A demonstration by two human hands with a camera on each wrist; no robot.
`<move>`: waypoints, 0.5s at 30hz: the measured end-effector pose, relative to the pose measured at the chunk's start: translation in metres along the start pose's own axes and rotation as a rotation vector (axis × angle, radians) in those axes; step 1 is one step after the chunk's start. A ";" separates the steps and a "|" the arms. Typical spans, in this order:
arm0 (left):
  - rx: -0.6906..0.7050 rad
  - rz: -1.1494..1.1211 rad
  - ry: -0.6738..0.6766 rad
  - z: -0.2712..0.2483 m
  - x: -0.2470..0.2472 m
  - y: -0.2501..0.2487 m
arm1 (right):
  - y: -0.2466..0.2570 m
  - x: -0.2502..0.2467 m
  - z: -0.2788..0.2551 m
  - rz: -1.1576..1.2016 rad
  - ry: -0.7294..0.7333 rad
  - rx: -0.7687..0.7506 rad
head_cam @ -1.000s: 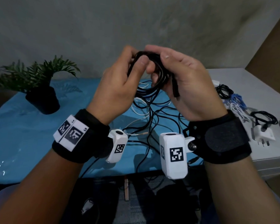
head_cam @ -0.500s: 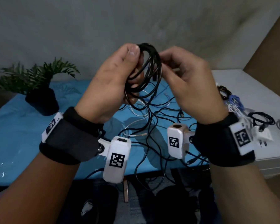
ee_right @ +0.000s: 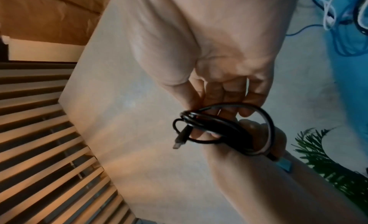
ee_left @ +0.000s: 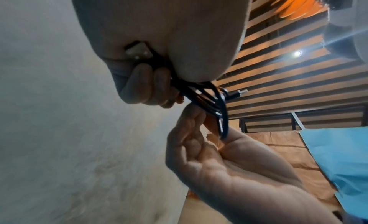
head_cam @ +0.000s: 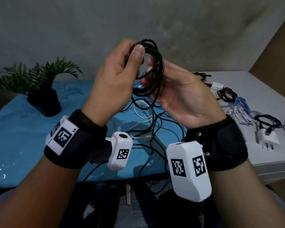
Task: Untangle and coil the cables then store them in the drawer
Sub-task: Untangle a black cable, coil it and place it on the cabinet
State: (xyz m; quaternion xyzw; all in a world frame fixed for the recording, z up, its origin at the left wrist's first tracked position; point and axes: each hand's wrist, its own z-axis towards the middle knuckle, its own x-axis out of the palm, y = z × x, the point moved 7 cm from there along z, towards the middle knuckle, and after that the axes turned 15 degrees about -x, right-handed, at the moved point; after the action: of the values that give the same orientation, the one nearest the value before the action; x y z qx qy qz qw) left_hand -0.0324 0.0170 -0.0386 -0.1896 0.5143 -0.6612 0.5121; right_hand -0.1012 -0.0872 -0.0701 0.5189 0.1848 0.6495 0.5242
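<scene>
I hold a black cable coil (head_cam: pixel 155 63) up in front of me, above the blue table (head_cam: pixel 23 137). My left hand (head_cam: pixel 135 58) grips the coil's top left, thumb pressed over the strands. In the left wrist view its curled fingers (ee_left: pixel 147 84) clamp the bundle (ee_left: pixel 201 98) beside a USB plug (ee_left: pixel 137 52). My right hand (head_cam: pixel 152 69) is turned palm up at the coil's right side, and its fingertips pinch strands there. In the right wrist view the coil (ee_right: pixel 219 128) hangs off my right fingers (ee_right: pixel 225 98), with a loose plug (ee_right: pixel 179 142) dangling.
A tangle of black and white cables (head_cam: pixel 148 116) lies on the table below my hands and trails over the near edge. A potted plant (head_cam: pixel 43 96) stands at the left. On the white cabinet (head_cam: pixel 270 89) at the right lie coiled cables (head_cam: pixel 227 94) and a white charger (head_cam: pixel 268 137).
My right hand has rolled palm up and dropped to the coil's right side. The left hand still grips the coil's top and has turned slightly.
</scene>
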 end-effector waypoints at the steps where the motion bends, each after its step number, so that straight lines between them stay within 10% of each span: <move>1: 0.006 0.040 -0.036 -0.001 -0.002 0.000 | -0.003 0.002 -0.001 0.004 0.015 0.026; 8: 0.033 0.339 -0.264 -0.013 -0.009 -0.008 | -0.012 -0.001 0.000 0.118 -0.038 0.090; 15: -0.116 0.153 0.007 0.004 -0.006 0.012 | -0.018 -0.006 -0.001 0.120 -0.016 0.176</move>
State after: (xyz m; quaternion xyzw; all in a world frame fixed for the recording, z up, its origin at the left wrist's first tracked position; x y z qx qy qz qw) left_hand -0.0210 0.0209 -0.0456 -0.1766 0.5663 -0.5900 0.5477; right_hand -0.0940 -0.0852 -0.0877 0.5783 0.2056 0.6566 0.4384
